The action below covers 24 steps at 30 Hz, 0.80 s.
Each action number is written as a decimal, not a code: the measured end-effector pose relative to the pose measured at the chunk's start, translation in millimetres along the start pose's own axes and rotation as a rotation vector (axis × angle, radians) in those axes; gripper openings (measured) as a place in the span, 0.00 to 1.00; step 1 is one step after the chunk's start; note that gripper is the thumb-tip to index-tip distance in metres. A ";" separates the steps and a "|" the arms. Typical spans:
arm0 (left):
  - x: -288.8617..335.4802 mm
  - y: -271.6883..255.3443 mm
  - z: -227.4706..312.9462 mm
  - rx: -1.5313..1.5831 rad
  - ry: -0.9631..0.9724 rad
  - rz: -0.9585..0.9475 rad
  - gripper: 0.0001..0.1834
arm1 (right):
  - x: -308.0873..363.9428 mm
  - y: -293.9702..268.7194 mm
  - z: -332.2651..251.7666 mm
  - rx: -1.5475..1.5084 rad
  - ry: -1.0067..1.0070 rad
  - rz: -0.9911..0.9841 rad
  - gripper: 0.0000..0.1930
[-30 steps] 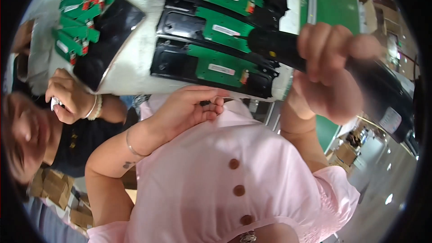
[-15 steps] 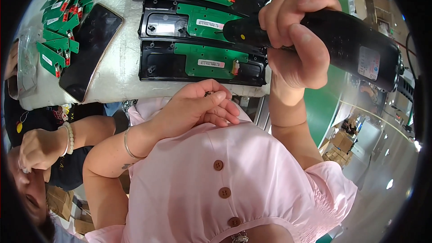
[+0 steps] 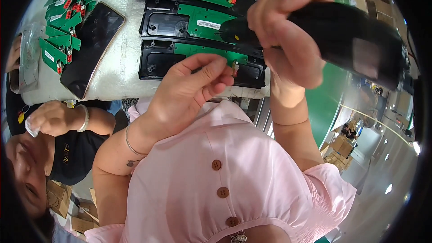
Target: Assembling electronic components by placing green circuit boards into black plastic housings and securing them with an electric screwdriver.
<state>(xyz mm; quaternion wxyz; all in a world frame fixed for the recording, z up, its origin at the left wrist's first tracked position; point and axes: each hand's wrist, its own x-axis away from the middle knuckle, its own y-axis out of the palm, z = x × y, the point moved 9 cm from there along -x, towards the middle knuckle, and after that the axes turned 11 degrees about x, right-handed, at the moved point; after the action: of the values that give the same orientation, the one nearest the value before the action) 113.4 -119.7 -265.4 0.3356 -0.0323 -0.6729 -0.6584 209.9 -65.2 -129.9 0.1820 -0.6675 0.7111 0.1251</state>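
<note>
By the left edge of a white table (image 3: pixel 123 72) lie green boards (image 3: pixel 54 54) and a phone (image 3: pixel 92 49); at the near edge, the left hand (image 3: pixel 184 85) curls its fingers over a black panel (image 3: pixel 159 60), hold unclear; rightmost, the right hand (image 3: pixel 290 36) grips a power screwdriver (image 3: pixel 344 33).

Black driver (image 3: pixel 342 36), green circuit boards (image 3: pixel 191 12), black panels (image 3: pixel 162 60), pink shirt (image 3: pixel 180 171)

An electronics assembly workshop: green circuit boards (image 3: pixel 202 15) in rows, a power tool (image 3: pixel 335 33) (cardboard boxes (image 3: pixel 343 146) beyond).
</note>
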 end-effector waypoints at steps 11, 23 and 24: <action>-24.4 10.4 1.3 0.098 -0.009 -0.104 0.10 | 26.0 -34.9 -73.8 -0.814 -0.349 0.136 0.14; -21.7 14.5 -14.2 0.102 -0.071 0.012 0.19 | 5.9 -44.8 -4.4 -0.016 -0.069 0.186 0.14; -21.4 14.2 -13.3 0.101 -0.075 0.009 0.19 | 5.8 -49.3 0.1 -0.006 -0.059 0.205 0.14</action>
<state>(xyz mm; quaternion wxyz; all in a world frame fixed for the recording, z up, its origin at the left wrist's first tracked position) 142.3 -121.4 -265.0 0.3144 -0.0430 -0.7172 -0.6205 258.7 -74.2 -129.3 0.1871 -0.5877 0.7697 0.1651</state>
